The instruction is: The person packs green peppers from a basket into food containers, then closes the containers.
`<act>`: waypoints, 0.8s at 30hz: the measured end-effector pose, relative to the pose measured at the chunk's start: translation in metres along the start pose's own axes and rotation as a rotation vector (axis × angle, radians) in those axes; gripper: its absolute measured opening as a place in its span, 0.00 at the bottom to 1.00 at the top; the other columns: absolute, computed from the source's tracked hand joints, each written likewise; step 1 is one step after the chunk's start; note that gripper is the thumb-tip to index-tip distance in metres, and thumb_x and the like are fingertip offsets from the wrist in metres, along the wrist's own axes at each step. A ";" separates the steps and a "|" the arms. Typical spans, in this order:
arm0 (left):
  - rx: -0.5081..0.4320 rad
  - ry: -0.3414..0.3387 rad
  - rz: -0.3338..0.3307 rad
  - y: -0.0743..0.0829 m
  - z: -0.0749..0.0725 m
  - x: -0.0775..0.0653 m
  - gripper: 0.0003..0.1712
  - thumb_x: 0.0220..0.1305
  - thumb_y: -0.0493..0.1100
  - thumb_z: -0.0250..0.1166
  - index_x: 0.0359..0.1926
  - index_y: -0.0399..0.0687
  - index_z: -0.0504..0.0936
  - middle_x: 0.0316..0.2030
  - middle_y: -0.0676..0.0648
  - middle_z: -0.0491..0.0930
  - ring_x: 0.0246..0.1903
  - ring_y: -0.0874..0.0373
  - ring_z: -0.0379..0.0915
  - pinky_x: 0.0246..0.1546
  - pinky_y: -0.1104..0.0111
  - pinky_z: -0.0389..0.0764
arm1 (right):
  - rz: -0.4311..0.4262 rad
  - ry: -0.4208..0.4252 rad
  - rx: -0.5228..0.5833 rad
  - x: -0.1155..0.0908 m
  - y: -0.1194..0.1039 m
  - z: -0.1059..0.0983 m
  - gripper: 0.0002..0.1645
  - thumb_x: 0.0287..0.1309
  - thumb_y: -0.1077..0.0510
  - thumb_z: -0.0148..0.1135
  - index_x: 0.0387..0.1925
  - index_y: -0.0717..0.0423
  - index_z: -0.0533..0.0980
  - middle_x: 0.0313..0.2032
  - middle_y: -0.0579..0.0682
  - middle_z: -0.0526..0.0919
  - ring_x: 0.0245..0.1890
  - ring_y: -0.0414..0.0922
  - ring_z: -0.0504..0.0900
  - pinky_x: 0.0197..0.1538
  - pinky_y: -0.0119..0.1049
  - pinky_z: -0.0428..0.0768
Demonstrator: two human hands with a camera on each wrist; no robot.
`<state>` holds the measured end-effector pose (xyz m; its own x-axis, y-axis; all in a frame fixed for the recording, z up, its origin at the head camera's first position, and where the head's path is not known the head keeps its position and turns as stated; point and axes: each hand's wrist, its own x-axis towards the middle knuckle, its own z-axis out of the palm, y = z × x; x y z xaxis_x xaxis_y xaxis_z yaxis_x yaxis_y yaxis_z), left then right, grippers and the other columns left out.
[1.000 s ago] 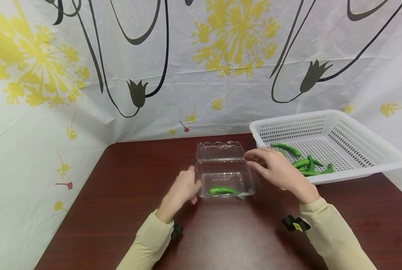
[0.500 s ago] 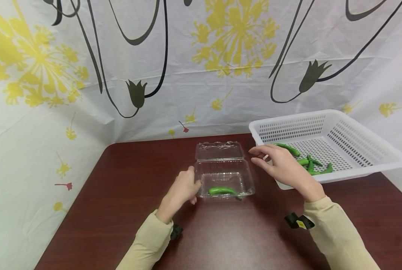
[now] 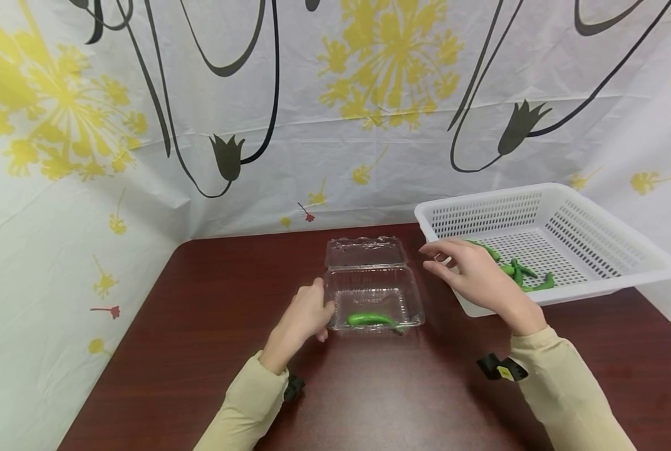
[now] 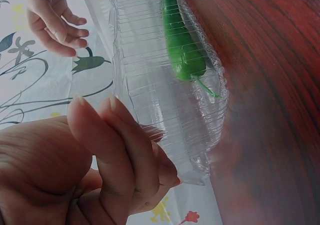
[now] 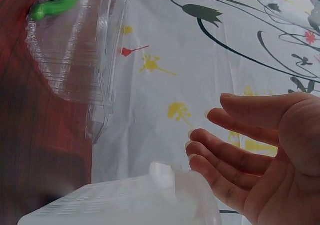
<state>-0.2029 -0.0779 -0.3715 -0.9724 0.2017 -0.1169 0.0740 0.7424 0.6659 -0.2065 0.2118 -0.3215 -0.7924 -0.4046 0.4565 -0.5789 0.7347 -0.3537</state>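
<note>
A clear plastic clamshell box lies with its lid folded back on the table. One green chili pepper rests along its near side; the left wrist view shows the pepper's stem end through the ribbed wall. My left hand holds the box's left end, fingers curled at the wall, part of them hidden in the head view. To the right of the box, my right hand hovers in front of the basket's left side. Its fingers are loosely bent with nothing between them, as the right wrist view confirms.
A white perforated plastic basket stands on the right of the dark red-brown table. Several green chilies lie in it, partly behind my right hand. A white floral-printed cloth hangs behind the table and at its sides.
My right hand has drawn away from the box's right edge, moving right toward the basket. The left hand and the box keep their place.
</note>
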 end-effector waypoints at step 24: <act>0.014 -0.001 0.006 -0.002 0.002 0.001 0.36 0.61 0.36 0.55 0.66 0.29 0.50 0.16 0.46 0.74 0.05 0.59 0.72 0.13 0.71 0.75 | 0.040 0.002 -0.010 -0.002 0.014 -0.010 0.14 0.57 0.58 0.60 0.46 0.58 0.77 0.36 0.50 0.81 0.29 0.43 0.79 0.33 0.41 0.77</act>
<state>-0.2036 -0.0778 -0.3739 -0.9717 0.2071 -0.1133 0.0833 0.7499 0.6563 -0.2109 0.2283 -0.3193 -0.8144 -0.3736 0.4440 -0.5449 0.7556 -0.3636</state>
